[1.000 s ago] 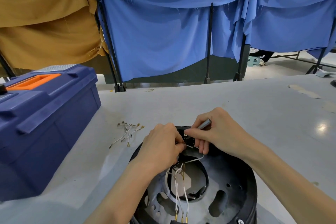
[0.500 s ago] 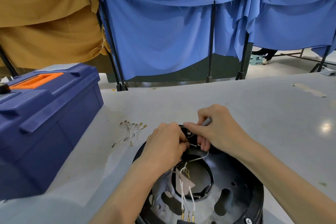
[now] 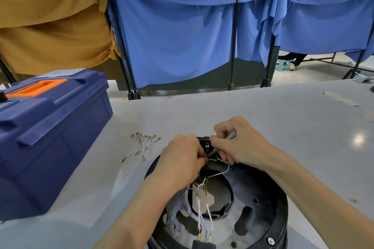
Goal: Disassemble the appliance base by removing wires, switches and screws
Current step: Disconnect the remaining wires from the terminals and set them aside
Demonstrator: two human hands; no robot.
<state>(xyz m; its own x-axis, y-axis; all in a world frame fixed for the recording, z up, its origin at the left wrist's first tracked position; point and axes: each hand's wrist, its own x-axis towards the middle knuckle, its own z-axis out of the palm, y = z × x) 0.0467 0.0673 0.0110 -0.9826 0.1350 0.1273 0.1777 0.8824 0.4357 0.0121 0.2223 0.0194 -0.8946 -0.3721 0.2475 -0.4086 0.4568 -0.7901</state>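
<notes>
The round black appliance base point(image 3: 261, 216) lies open side up at the table's near edge, with white wires point(image 3: 202, 214) running from gold terminals at its front. At its far rim sits a small black switch block point(image 3: 206, 143). My left hand point(image 3: 180, 161) pinches at the switch and a white wire end there. My right hand point(image 3: 240, 143) grips a thin grey tool point(image 3: 230, 135) whose tip points down at the switch. Several removed white wires point(image 3: 143, 144) with gold lugs lie loose on the table left of the base.
A large blue toolbox point(image 3: 46, 137) with an orange handle stands at the left on the grey table point(image 3: 283, 119). Blue and tan cloths hang on black stands behind the table. A hex bolt point(image 3: 270, 241) sits on the base's near right rim.
Both hands stay at the switch with only small shifts. The view has drifted a little, so the base sits slightly further right and lower.
</notes>
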